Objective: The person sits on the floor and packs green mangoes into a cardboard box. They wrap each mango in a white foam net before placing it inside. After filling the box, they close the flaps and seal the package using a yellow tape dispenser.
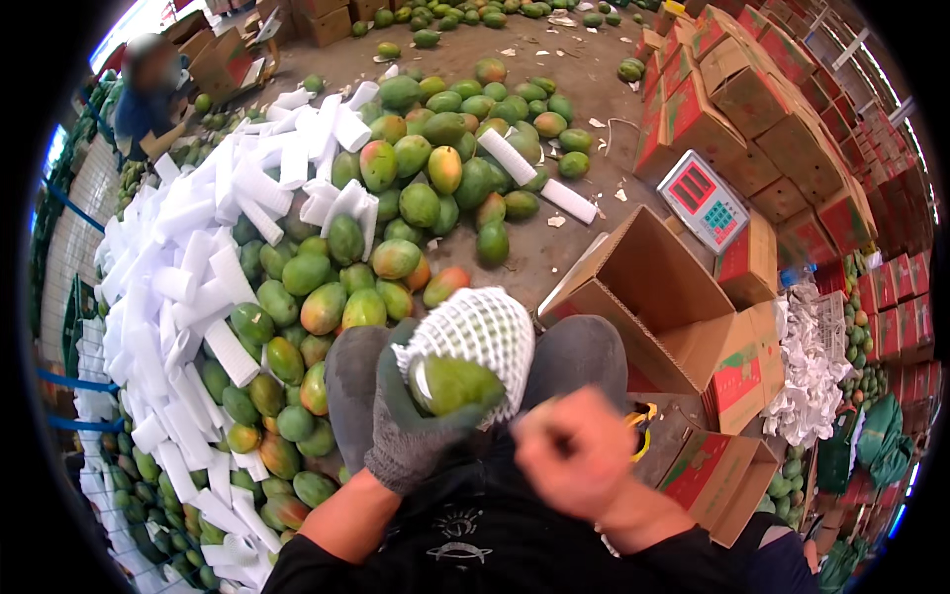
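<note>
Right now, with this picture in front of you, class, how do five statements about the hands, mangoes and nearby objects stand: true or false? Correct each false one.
1. The left hand holds a green mango. True.
2. The white foam net hides that mango completely. False: part of its green skin shows outside the net.
3. The right hand wears a glove. False: it is bare; the knitted glove is on the left hand.
4. The digital scale is to the right of the mango pile. True.
5. The white foam sleeves are mostly heaped on the person's right. False: they are mostly heaped on the left.
</note>
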Motion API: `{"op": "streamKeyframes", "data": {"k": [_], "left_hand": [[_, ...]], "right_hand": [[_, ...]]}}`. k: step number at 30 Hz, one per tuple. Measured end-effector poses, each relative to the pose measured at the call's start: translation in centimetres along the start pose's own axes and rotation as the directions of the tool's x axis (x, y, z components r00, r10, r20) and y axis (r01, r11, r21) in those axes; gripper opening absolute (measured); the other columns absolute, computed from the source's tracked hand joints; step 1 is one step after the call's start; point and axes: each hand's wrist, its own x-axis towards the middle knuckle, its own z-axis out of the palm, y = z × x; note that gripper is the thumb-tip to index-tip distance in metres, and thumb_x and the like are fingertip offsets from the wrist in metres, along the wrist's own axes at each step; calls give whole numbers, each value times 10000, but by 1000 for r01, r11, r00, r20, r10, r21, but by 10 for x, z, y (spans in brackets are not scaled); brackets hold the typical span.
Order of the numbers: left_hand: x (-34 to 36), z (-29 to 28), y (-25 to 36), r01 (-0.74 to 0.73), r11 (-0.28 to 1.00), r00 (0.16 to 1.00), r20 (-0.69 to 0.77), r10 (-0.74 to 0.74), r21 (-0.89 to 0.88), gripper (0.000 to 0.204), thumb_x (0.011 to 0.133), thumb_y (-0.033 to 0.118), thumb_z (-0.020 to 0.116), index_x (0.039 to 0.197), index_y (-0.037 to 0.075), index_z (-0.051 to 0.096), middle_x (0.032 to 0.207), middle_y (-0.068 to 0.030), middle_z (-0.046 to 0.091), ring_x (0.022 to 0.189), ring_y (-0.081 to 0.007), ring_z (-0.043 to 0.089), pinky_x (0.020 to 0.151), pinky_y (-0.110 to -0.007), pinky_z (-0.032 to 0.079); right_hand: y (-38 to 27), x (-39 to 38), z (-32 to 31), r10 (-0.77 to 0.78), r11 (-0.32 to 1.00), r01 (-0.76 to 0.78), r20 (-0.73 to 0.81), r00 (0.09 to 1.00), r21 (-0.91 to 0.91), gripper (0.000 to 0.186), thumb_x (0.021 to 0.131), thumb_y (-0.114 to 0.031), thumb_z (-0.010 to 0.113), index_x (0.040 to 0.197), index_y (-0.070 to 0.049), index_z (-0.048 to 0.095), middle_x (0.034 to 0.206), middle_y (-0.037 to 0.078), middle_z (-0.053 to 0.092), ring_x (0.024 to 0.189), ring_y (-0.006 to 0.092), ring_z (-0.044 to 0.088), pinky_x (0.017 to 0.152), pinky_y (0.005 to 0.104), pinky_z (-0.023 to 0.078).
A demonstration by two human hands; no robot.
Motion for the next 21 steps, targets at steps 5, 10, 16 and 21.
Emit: {"op": "streamKeyframes", "data": {"k": [5, 10, 16, 21], "left_hand": [[18, -5, -3, 74, 915, 994, -47, -101, -395, 977, 646, 110, 935, 1474, -29, 437, 1346, -156, 635, 1194, -259, 652, 1006, -389, 557], [11, 23, 17, 174, 650, 980, 193, -42, -740, 1204, 540, 244, 1000, 1539, -26, 384, 1481, -136, 565, 1363, -260, 572, 1124, -428, 486], [11, 65, 25, -273, 945, 899, 300, 318, -181, 1355, 573, 519, 1020, 1584, -72, 340, 1587, -316, 398, 1528, -505, 321, 1277, -558, 243], [7, 2, 24, -392, 919, 894, 217, 392, -45, 1025, 769, 288, 947, 1593, 9, 405, 1591, -253, 463, 1489, -409, 457, 1234, -508, 352]], "right_hand": [[25, -21, -14, 155, 898, -153, 27, 987, 413, 221, 884, -110, 782, 1087, -59, 712, 916, 68, 688, 701, 195, 659, 599, 309, 538], [47, -10, -35, 678, 138, -341, 163, 717, 930, 916, 911, -336, 799, 1635, -44, 320, 1499, 156, 561, 1322, 252, 582, 1123, 409, 481], [80, -31, -56, 652, 13, -239, 173, 738, 971, 973, 765, -239, 845, 1588, -34, 368, 1462, 142, 598, 1339, 299, 611, 1139, 473, 515], [153, -47, -190, 713, 561, -389, -188, 676, 730, 1020, 752, -260, 853, 1605, -19, 349, 1457, 169, 582, 1327, 331, 601, 1131, 483, 501]]}}
